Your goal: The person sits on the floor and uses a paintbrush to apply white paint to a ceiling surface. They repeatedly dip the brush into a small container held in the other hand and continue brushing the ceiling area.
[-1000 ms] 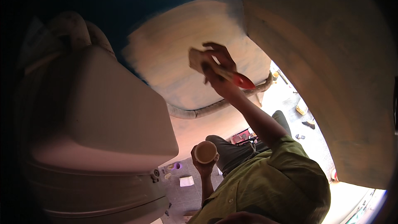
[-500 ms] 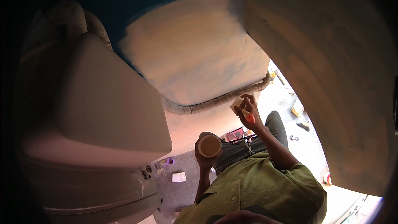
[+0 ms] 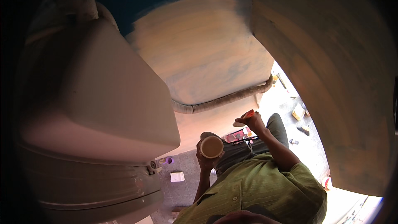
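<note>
Brush [image 3: 249, 114] aslant, red end toward upper right, in fingers of right hand [image 3: 256, 122], cup [image 3: 211, 147] in left hand's [image 3: 204, 163] grasp

Green shirt [image 3: 265, 184]; red brush handle [image 3: 249, 114]

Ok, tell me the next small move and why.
Probably dip the red-handled paintbrush in the cup: the left hand holds it mouth up, beige inside; the right hand holds the paintbrush apart from it; the beige wall shows bluish streaks.
</note>
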Demonstrator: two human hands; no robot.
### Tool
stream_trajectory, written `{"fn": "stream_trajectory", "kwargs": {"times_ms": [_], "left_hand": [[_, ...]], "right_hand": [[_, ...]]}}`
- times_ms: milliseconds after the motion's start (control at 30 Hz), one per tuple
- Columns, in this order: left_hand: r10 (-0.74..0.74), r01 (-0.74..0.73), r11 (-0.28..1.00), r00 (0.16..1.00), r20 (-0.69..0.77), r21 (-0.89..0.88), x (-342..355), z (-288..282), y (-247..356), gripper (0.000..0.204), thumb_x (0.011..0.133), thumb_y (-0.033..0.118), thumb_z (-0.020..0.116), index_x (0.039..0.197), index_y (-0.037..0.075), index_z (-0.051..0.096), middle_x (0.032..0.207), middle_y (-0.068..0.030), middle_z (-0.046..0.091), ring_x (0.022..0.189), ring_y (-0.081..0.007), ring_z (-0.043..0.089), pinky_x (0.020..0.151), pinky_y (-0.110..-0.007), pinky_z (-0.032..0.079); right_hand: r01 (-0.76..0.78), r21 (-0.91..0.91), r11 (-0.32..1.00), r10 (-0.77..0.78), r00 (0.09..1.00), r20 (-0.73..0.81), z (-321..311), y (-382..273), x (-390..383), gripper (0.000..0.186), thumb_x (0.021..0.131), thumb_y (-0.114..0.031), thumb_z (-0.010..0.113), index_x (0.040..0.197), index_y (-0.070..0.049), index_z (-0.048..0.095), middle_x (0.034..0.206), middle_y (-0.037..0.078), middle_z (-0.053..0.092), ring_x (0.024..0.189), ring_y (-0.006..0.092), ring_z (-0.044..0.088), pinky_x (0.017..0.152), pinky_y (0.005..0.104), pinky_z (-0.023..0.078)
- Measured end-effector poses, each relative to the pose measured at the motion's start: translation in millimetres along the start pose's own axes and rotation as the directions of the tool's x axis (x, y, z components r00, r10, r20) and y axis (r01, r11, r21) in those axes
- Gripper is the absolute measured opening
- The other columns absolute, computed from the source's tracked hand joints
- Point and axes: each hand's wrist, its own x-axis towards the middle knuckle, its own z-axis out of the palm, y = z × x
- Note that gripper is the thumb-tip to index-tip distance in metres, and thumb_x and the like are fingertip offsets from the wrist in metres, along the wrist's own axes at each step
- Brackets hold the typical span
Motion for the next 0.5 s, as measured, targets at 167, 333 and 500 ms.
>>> {"fn": "stream_trajectory", "kwargs": {"times_ms": [167,333,500], "left_hand": [[0.018,-0.018,0.997,1.000,-0.007,0.070,-1.0,-0.2,2.1,0.088,0.060,0.017,0.097,0.132,0.001,0.048,0.118,-0.0115,0.065,0.107,-0.0224,0.066,0.093,-0.038,0.055],[-0.013,0.013,0.999,1.000,-0.008,0.030,1.8,-0.2,16.3,0.087,0.060,0.017,0.097,0.132,0.002,0.050,0.118,-0.0117,0.065,0.108,-0.0231,0.066,0.093,-0.038,0.055],[-0.035,0.035,0.999,0.999,-0.025,0.016,0.0,-5.1,9.3,0.087,0.060,0.016,0.097,0.132,0.003,0.050,0.119,-0.0114,0.065,0.109,-0.0238,0.065,0.095,-0.039,0.055]], "right_hand": [[0.022,0.241,0.970,-0.005,0.997,-0.072,-2.3,-21.9,11.1,0.024,0.091,-0.020,0.077,0.106,-0.001,0.074,0.086,0.010,0.074,0.077,0.0158,0.071,0.066,0.0286,0.055],[0.311,0.193,0.930,-0.218,0.894,-0.392,-6.6,-69.8,52.2,0.028,0.091,-0.019,0.076,0.112,-0.001,0.074,0.108,0.015,0.074,0.091,0.0253,0.072,0.084,0.0339,0.056],[0.698,0.003,0.716,-0.512,0.528,-0.677,-20.6,-203.1,121.5,0.028,0.085,-0.007,0.075,0.113,-0.005,0.073,0.113,0.014,0.073,0.094,0.0300,0.072,0.079,0.0370,0.060]]}}
